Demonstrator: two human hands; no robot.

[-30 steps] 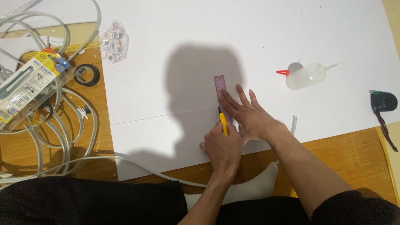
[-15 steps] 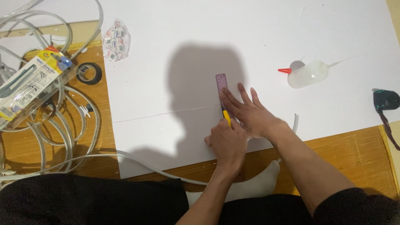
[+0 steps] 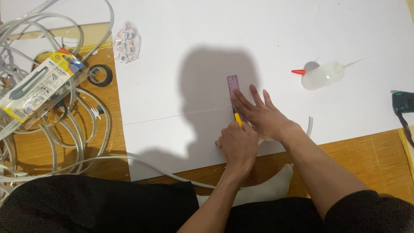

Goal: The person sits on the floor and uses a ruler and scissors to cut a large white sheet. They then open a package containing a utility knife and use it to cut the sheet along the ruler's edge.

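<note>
My right hand lies flat, fingers spread, pressing a small purple ruler onto a large white sheet. My left hand is closed around a yellow utility knife. Its tip rests against the ruler's left edge, where a thin line crosses the sheet. Both hands touch each other at the sheet's near edge.
A clear glue bottle with a red nozzle lies at the right. A dark green tool sits at the right edge. A tangle of clear tubing, a packaged cutter, a black tape roll and a crumpled wrapper lie to the left. My socked foot is below.
The view has shifted a little. Both hands stay at the ruler, and the knife hand has barely moved along its edge.
</note>
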